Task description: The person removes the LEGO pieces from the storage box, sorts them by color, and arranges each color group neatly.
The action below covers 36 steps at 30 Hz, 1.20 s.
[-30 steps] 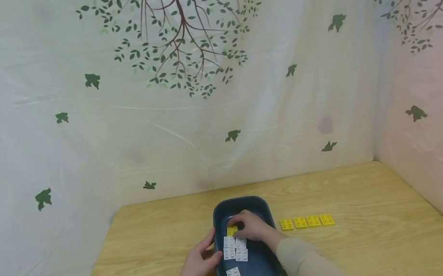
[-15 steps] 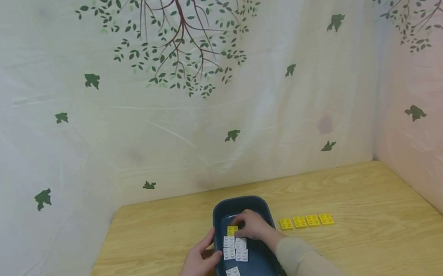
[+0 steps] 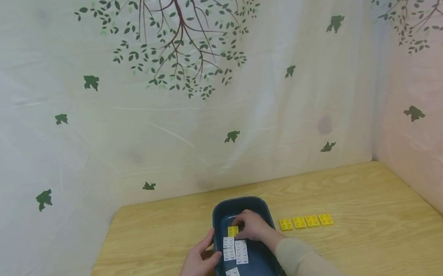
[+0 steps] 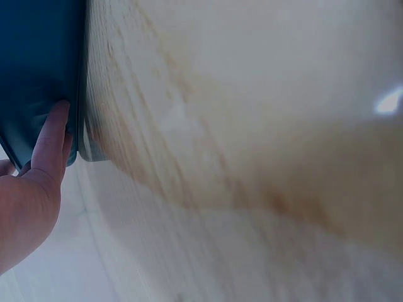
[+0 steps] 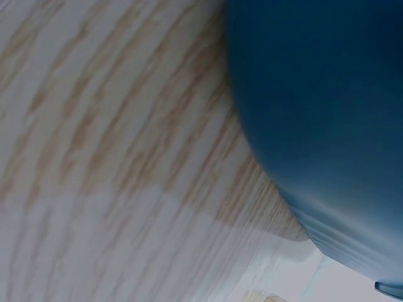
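Note:
Inside the dark blue tray (image 3: 262,275), my right hand (image 3: 254,225) has its thumb and finger curled at the right side of a yellow brick (image 3: 232,231), pinching it. Just below that brick, several white bricks (image 3: 241,252) stand side by side in two columns. A separate white brick (image 3: 233,275) lies near the tray's front left corner. My left hand (image 3: 196,264) rests against the tray's left wall, its thumb and index finger fairly straight. In the left wrist view, a finger (image 4: 51,141) lies along the tray's outer wall. The right wrist view shows the tray's outside but no hand.
A row of several yellow bricks (image 3: 306,221) lies on the wooden table (image 3: 154,237) to the right of the tray. Behind and beside the table hang pale curtains (image 3: 161,143) printed with trees and birds.
Two white bricks in the right column, slightly offset before, now line up straight. The yellow brick at my right hand has shifted a little rightward. My left hand has stayed in place.

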Each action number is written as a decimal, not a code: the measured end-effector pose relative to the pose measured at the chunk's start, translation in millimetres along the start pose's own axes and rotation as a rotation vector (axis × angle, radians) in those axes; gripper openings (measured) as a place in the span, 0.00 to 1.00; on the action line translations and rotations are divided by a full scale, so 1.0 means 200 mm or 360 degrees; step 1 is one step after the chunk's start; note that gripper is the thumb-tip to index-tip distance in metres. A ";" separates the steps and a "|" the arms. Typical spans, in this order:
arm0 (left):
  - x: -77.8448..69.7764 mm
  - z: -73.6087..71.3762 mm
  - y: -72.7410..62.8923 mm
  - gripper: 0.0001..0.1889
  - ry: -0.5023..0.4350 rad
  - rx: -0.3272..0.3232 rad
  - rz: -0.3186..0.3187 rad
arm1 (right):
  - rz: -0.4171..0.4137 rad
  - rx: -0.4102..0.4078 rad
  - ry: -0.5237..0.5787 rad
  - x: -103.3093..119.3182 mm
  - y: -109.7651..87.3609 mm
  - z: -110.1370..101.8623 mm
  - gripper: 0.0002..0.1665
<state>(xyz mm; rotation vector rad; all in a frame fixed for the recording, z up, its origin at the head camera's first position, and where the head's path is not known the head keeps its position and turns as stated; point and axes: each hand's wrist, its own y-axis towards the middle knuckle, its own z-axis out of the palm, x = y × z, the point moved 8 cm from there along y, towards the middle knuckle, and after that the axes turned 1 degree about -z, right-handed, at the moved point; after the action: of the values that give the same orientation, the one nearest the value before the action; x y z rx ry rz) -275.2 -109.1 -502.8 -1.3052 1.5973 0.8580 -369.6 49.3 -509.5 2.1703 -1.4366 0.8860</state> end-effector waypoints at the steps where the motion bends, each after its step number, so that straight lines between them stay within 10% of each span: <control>1: 0.00 0.00 0.00 0.35 0.0009 0.0001 -0.0006 | -0.0001 -0.0001 -0.0003 0.00 0.00 0.00 0.16; 36: 0.01 0.00 0.00 0.35 0.0047 -0.0015 -0.0051 | -0.0234 -0.0234 0.0521 0.05 -0.14 -0.22 0.22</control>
<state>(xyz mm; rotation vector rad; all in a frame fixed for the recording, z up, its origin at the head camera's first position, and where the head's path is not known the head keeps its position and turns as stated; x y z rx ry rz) -276.1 -109.9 -504.5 -1.3520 1.5930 0.8311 -353.5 82.2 -470.5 1.8911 -1.1315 0.9937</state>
